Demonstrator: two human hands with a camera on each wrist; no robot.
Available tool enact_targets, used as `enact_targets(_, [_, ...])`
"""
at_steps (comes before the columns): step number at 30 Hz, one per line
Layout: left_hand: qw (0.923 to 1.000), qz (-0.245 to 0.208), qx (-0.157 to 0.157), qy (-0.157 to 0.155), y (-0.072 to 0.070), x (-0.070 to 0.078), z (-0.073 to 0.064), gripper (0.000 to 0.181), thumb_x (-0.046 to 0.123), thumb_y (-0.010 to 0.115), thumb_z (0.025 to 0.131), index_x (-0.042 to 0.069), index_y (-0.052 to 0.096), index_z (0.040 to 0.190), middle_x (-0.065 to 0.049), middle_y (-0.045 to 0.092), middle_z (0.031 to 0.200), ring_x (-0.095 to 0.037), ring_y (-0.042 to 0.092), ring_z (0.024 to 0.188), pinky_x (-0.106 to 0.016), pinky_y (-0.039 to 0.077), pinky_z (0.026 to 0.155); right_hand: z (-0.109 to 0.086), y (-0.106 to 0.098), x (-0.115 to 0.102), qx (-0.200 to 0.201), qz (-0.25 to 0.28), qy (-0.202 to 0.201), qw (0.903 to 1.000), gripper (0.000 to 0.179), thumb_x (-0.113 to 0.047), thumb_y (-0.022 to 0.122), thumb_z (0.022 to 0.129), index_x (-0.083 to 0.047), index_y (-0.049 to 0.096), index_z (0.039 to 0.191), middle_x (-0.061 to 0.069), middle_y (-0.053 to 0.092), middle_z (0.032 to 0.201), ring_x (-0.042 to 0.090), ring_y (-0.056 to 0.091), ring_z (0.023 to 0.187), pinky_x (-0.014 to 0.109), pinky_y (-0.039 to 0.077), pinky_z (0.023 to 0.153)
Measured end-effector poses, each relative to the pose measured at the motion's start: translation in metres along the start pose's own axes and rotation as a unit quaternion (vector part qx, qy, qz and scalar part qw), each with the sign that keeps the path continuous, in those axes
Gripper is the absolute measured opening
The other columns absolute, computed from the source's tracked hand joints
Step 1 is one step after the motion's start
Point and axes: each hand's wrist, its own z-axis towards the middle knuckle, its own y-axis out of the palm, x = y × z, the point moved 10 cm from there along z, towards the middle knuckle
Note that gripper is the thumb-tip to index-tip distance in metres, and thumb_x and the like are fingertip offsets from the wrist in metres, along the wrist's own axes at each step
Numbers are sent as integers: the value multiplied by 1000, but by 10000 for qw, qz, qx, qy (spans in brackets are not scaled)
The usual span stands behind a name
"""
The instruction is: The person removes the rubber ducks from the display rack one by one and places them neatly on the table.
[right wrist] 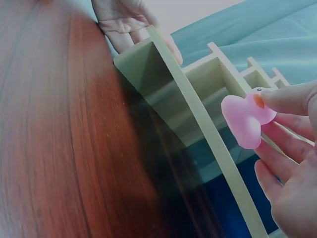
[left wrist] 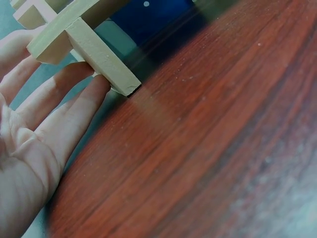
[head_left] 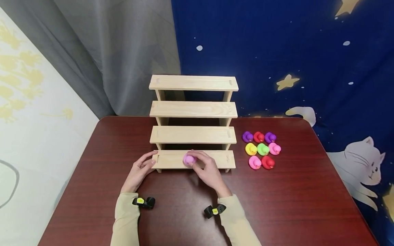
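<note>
A pale wooden four-step display stand (head_left: 193, 134) stands on the table. My left hand (head_left: 138, 173) holds the left end of its lowest step, fingers (left wrist: 74, 94) reaching to the support beneath. Between the thumb and fingers of my right hand (head_left: 211, 173) is a small pink rubber duck (right wrist: 243, 119). In the head view this duck is at the lowest step, near its middle; whether it touches the board I cannot tell. The orange beak shows by the thumb in the right wrist view.
Several rubber ducks in rows, among them a yellow duck (head_left: 251, 149) and a green duck (head_left: 263, 149), sit right of the stand on the dark red-brown table (head_left: 295, 198). Behind hang a grey curtain (head_left: 123, 51) and a blue cloth (head_left: 261, 51) with stars.
</note>
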Motion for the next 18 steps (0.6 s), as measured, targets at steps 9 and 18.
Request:
enact_targets(9, [9999,121,47,-83,0,-1,0,44,16,60,98,5,50,139,-14,57,129,-19,60,110,-34,52,85,-8,-25,-12,339,-114,366,9987,29,5,70,85,5,67,114,19,63,116,34,56,113,38,40,100])
enact_targets(18, [9999,156,-15,-34,1,0,2,44,16,59,98,5,49,140,-14,53,134,-20,59,112,-33,52,85,-16,-47,2,558,-325,557,9964,30,4,71,85,2,69,114,16,63,117,32,55,116,41,38,101])
